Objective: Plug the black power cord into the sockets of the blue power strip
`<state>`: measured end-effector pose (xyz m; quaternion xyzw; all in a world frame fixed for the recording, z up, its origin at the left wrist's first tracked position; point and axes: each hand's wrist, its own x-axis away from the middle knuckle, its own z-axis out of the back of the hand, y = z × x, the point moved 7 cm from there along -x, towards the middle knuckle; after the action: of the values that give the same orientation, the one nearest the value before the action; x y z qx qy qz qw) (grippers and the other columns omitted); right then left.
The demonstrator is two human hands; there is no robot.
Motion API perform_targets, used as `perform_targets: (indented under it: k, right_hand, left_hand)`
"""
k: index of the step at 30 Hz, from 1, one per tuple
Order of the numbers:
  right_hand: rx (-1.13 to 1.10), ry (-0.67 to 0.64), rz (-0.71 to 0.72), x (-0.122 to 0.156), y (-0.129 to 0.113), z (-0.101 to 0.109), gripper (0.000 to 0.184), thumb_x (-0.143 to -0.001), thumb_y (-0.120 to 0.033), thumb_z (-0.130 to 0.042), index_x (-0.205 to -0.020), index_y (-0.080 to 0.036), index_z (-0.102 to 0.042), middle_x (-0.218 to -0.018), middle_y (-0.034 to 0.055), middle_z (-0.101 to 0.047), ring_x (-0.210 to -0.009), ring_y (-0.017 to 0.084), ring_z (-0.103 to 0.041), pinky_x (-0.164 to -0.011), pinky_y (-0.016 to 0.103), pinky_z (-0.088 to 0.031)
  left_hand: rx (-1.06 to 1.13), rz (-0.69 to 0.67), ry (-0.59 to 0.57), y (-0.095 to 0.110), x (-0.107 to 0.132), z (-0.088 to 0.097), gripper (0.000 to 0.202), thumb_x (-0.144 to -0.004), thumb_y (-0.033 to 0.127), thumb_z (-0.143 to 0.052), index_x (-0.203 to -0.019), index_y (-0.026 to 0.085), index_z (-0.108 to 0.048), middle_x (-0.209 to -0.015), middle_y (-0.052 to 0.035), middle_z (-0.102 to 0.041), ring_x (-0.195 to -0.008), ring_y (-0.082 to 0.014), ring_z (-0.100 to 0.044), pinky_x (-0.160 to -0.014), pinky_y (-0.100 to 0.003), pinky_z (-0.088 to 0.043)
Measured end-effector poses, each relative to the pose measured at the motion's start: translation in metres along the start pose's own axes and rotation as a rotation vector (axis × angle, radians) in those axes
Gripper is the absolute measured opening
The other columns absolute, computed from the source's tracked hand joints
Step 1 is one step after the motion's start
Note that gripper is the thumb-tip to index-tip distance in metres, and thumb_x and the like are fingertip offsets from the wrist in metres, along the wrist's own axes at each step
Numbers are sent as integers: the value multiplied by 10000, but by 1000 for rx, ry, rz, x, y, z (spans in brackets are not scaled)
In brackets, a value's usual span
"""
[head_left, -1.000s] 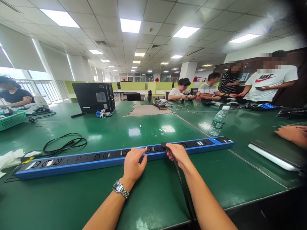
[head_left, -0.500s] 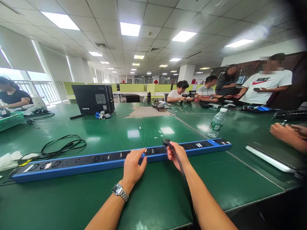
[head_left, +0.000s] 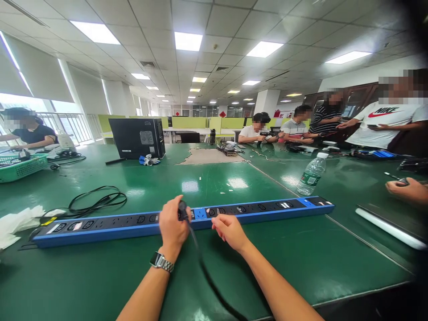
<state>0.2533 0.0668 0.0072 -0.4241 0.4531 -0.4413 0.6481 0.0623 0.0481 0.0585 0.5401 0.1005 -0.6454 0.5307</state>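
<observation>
One black plug [head_left: 182, 210] sits gripped in my left hand [head_left: 172, 226] over the blue power strip [head_left: 199, 214]; my right hand [head_left: 231, 231] is kinda curled up, empty.

The head camera looks from the person's own head, forward and somewhat down across the table [head_left: 117, 276]. The arms [head_left: 147, 290] enter very near, at the bottom edge; the power strip [head_left: 117, 225] crosses close ahead, and the wide view reaches distant partitions [head_left: 190, 122] and the ceiling [head_left: 157, 26].
</observation>
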Motion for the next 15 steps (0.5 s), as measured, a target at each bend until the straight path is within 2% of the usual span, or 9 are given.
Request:
perform_targets:
  k: [1,3,5,7,11,15]
  right_hand:
    - [47,6,8,0,1,0,385,-804,-504,-551,-578,-192,-546,-440,-54,-434,-400,81,-388,-437,217,-304]
    - [127,3,38,0,1,-1,390,-822,-473,-541,-554,-190,-527,-455,-50,-435,-443,86,-393,-480,223,-315]
    - [173,-10,59,0,0,-4,398,-831,-463,-532,-544,-188,-520,-469,-47,-444,-471,91,-395,-506,228,-318]
    - [197,-18,68,0,-1,-7,400,-837,-462,-522,-547,-187,-525,-475,-46,-449,-482,96,-402,-515,231,-319]
    - [224,-9,74,1,-3,-7,407,-843,-466,-515,-546,-189,-537,-466,-44,-457,-480,102,-415,-519,233,-327]
    - [220,0,57,1,-2,-4,424,-853,-486,-501,-554,-190,-546,-450,-41,-459,-467,105,-415,-512,233,-332]
  left_hand:
    - [-39,56,46,-13,-4,9,338,-886,347,-506,-1169,178,-582,-1076,-114,-658,-984,-255,-602,-884,-396,-469]
    - [-164,217,62,-43,-7,23,366,-893,404,-479,-1149,171,-599,-1077,-127,-662,-980,-280,-612,-869,-416,-470]
    - [-260,325,-20,-66,-6,29,411,-894,443,-468,-1172,172,-603,-1055,-131,-684,-979,-308,-626,-851,-439,-470]
    - [-276,383,-80,-80,-2,33,421,-891,457,-470,-1189,189,-601,-992,-113,-709,-935,-298,-651,-831,-424,-475]
    - [-281,346,-150,-79,1,29,307,-855,426,-530,-1064,255,-676,-873,-57,-735,-846,-260,-676,-808,-385,-478]
    - [-279,293,-174,-72,1,23,297,-834,379,-560,-1075,265,-692,-925,-51,-745,-886,-255,-679,-837,-387,-480]
